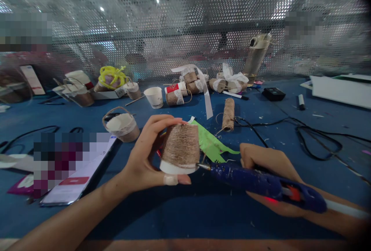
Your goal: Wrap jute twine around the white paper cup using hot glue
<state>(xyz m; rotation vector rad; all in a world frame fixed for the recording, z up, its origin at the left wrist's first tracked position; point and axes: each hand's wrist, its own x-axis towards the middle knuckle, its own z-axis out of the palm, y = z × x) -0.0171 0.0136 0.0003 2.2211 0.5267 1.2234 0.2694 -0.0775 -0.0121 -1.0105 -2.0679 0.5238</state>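
Observation:
My left hand (147, 154) grips a paper cup (181, 148) upside down, its thumb, with a bandage on it, under the rim. Brown twine is wound around most of the cup, and a white band shows at the rim. In my right hand (269, 166) is a blue glue gun (246, 181) with a white glue stick coming out of its back. The metal nozzle meets the cup's right side near the rim. Behind the cup lie a piece of green paper (213, 142) and a spool of twine (228, 115), with a strand running toward the cup.
A twine-wrapped basket cup (123, 127) and a phone (87, 166) lie to the left. Several more wrapped cups, a plain white cup (154, 97) and a bottle (256, 57) line the back by the perforated metal screen (185, 19). A black cable (313, 131) loops across the right.

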